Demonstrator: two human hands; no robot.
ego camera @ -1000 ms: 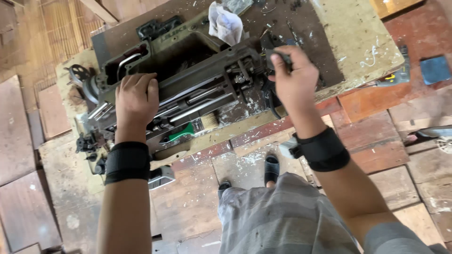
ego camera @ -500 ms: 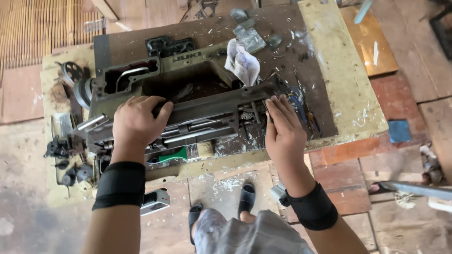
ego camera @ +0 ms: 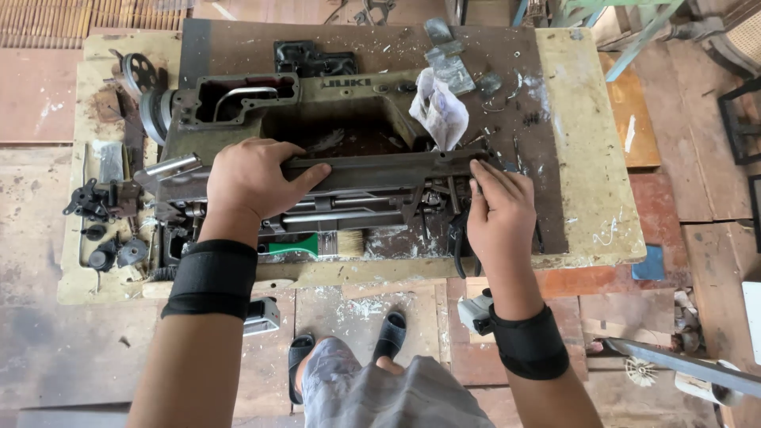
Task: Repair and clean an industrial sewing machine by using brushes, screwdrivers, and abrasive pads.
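A grimy old sewing machine head (ego camera: 333,143) lies tipped on its back on a worn work table (ego camera: 590,158), underside mechanism facing me. My left hand (ego camera: 254,182) is clamped over the machine's base edge near its left end. At the right end of that same edge, my right hand (ego camera: 499,214) rests with its fingers on the machine. Both wrists wear black bands. A crumpled white rag (ego camera: 440,111) sits on the machine's right part, just above my right hand.
Loose dark metal parts (ego camera: 103,222) and a small handwheel (ego camera: 139,71) lie on the table's left side. A green-handled brush (ego camera: 313,244) sits under the machine's near edge. Metal plates (ego camera: 448,55) lie at the back. Brick floor and my sandalled feet (ego camera: 345,349) are below.
The view has swung so the table now sits square and closer. My hands have shifted along the machine; the right one moved from its far right end to the base edge.
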